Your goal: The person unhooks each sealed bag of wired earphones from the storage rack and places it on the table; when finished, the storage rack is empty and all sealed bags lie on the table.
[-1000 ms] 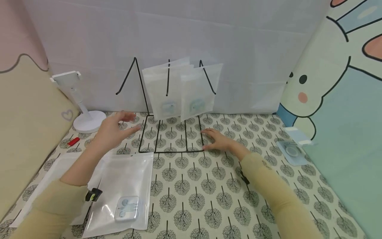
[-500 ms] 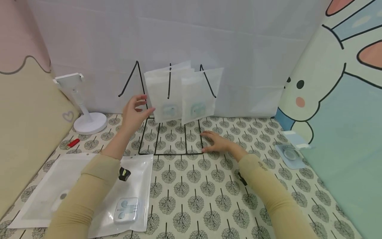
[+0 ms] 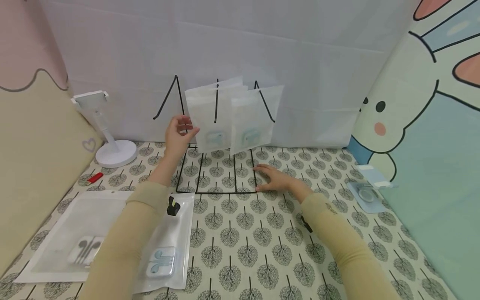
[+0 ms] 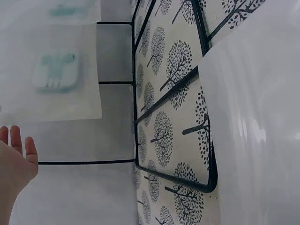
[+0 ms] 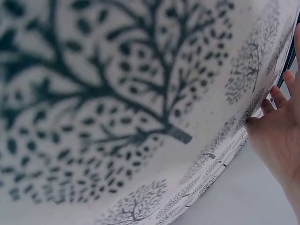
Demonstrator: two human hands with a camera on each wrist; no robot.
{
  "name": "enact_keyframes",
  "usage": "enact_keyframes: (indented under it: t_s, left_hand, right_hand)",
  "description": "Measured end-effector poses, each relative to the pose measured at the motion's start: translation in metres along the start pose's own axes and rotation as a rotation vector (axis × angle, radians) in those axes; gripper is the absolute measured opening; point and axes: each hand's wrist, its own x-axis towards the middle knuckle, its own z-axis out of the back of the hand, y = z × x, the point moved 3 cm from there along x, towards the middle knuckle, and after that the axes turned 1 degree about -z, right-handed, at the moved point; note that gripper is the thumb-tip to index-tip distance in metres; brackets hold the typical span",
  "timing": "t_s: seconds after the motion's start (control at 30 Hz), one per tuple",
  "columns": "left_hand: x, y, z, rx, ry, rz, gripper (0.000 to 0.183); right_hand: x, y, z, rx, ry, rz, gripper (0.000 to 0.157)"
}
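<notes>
Fingers loosely parted, the left hand [image 3: 178,136] hovers—a gap only its wrist view shows—at nine o'clock of an earphone bag [image 3: 204,113] hooked lengthwise eleven-to-five, right hand [image 3: 276,180] spread beside the wire rack [image 3: 216,193].

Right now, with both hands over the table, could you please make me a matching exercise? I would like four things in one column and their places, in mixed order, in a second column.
Column one:
1. left hand
2. right hand
3. translucent bags
4. red object

Column two:
A. hanging on the black rack
B. in front of the white stand
C. by the bags' left edge
D. at the right side of the rack's base

Right pairs: 1-C, 2-D, 3-A, 4-B
</notes>
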Motion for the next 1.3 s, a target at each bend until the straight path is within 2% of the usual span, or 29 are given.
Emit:
enact_keyframes:
  t_s: [0.27, 0.6, 0.87, 1.17, 1.3]
  left_hand:
    - [0.001, 0.015, -0.013, 0.024, -0.003, 0.017, 0.035]
    - [-0.008, 0.007, -0.011, 0.04, -0.015, 0.044, 0.03]
    - [-0.009, -0.002, -0.002, 0.042, -0.015, 0.038, 0.033]
    - [-0.014, -0.015, 0.015, 0.071, -0.021, 0.025, 0.035]
    - [-0.018, -0.024, 0.024, 0.112, -0.031, -0.015, 0.034]
  right_hand:
    - [-0.003, 0.002, 0.001, -0.013, 0.006, -0.01, 0.084]
    - [-0.005, 0.003, 0.002, -0.009, 0.013, -0.01, 0.085]
    - [-0.007, 0.002, 0.004, -0.01, 0.021, -0.018, 0.086]
    - [-0.007, 0.003, 0.002, -0.012, 0.021, -0.008, 0.086]
    - [-0.006, 0.004, 0.0, -0.018, 0.019, -0.002, 0.086]
